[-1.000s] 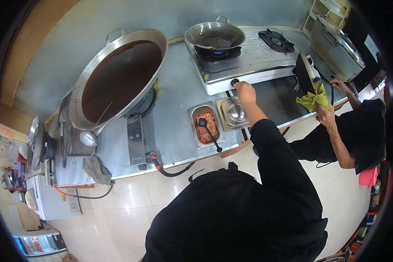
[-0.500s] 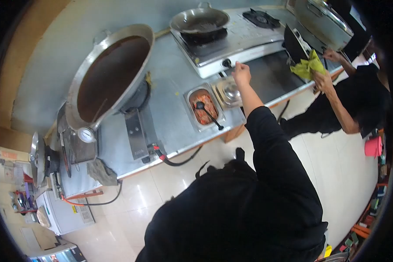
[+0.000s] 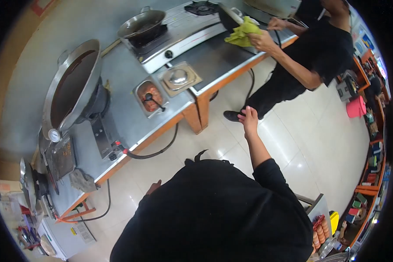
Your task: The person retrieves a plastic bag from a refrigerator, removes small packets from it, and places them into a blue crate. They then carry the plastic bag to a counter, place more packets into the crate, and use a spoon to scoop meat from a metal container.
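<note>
My right hand (image 3: 249, 122) is held out over the floor, fingers apart and nothing in it. My left hand (image 3: 153, 187) shows only partly beside my black shirt; a finger is stretched out and I see nothing held. Nearest on the counter is a steel container of reddish food (image 3: 146, 92) with a black ladle (image 3: 152, 98) resting in it. Beside it lies a steel lid (image 3: 178, 77). Behind stands a white gas stove (image 3: 183, 41) with a black knob (image 3: 168, 54) and a wok (image 3: 142, 26).
A large wok of dark liquid (image 3: 73, 83), with a thermometer (image 3: 54, 135) on its rim, stands at left. Another person (image 3: 308, 52) at right holds a yellow-green cloth (image 3: 244, 32) against a pan. A black hose (image 3: 161, 150) hangs off the counter edge.
My right hand has left the stove knob and come back over the floor, its fingers now spread. My view has turned right, and my left hand has come into sight.
</note>
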### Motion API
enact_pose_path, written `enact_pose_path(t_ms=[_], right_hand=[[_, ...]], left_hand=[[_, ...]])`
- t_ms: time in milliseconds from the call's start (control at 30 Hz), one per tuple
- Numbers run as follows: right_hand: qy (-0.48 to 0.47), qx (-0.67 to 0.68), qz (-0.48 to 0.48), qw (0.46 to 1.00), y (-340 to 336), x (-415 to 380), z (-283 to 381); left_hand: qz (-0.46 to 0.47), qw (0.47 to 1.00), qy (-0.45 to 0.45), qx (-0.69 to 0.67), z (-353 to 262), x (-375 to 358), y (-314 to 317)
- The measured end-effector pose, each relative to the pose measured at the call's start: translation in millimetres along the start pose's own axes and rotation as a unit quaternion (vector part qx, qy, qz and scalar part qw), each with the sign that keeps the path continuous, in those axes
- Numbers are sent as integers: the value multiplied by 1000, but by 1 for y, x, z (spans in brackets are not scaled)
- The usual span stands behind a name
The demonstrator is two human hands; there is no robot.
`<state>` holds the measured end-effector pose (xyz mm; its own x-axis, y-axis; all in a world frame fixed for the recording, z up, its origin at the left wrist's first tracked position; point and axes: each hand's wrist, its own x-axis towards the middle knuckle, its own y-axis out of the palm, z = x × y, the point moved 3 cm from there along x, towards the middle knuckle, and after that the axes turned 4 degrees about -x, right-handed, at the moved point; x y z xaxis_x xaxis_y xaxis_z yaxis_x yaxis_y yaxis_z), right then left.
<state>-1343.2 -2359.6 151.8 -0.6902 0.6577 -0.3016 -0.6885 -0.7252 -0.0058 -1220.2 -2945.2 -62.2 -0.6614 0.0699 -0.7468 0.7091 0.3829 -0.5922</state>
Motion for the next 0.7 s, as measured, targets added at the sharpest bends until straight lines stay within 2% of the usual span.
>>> enact_pose_path(t_ms=[67, 133, 233, 367, 500, 633, 700], right_hand=[[15, 4, -28, 999, -56, -19, -2], [24, 15, -63, 998, -111, -36, -13], [47, 4, -110, 993, -185, -67, -26], [75, 17, -162, 984, -259, -107, -45], [98, 40, -193, 975, -309, -138, -74], [111, 36, -200, 973, -328, -154, -87], [114, 46, -207, 970, -327, -158, -94]], left_hand=[[22, 999, 41, 4, -52, -10, 2], [94, 987, 9, -128, -107, -13, -4], [133, 983, -52, -118, -166, -6, 6], [134, 983, 5, -127, -228, -7, 23], [153, 986, 31, -58, -281, -11, 37], [148, 986, 69, -29, -312, -14, 52], [151, 982, 115, 8, -321, -32, 43]])
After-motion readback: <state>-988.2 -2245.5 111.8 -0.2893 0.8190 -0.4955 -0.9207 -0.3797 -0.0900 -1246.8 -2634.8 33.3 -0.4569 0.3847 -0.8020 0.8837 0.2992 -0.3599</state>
